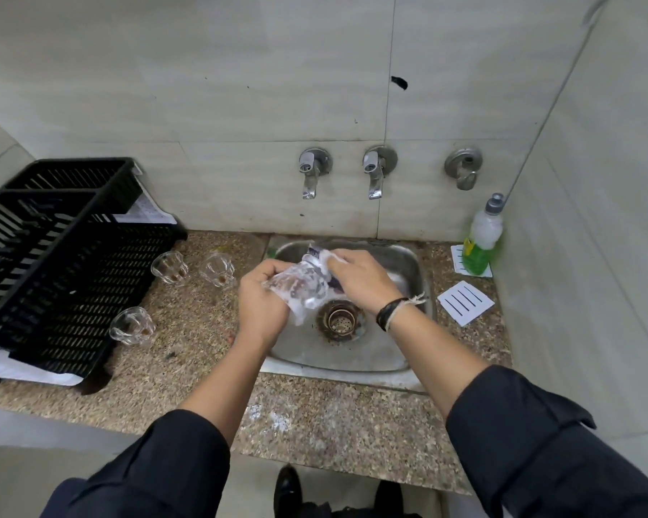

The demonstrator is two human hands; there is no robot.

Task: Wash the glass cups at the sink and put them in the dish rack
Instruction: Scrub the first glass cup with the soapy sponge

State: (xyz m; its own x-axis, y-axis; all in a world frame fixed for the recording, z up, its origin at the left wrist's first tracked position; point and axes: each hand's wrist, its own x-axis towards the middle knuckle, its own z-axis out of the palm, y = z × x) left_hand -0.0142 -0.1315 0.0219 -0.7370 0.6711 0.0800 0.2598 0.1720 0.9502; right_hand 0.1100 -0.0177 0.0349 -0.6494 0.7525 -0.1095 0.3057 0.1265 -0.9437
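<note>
Over the steel sink [408, 362], my left hand [260, 304] grips a soapy glass cup [303, 287] tilted on its side. My right hand [356, 276] holds a foamy sponge [324, 257] pressed at the cup's mouth. Three more glass cups stand on the granite counter: one [169, 267] and another [217, 270] left of the sink, a third [131, 325] nearer me beside the black dish rack [53, 256]. Each of these three has brown dregs at its bottom. The rack holds no cups that I can see.
Two wall taps [309, 173] [375, 172] hang above the sink with no water running; a third fitting [462, 166] is to the right. A bottle of green dish soap [481, 237] stands at the back right corner. A white slotted lid [464, 302] lies right of the sink.
</note>
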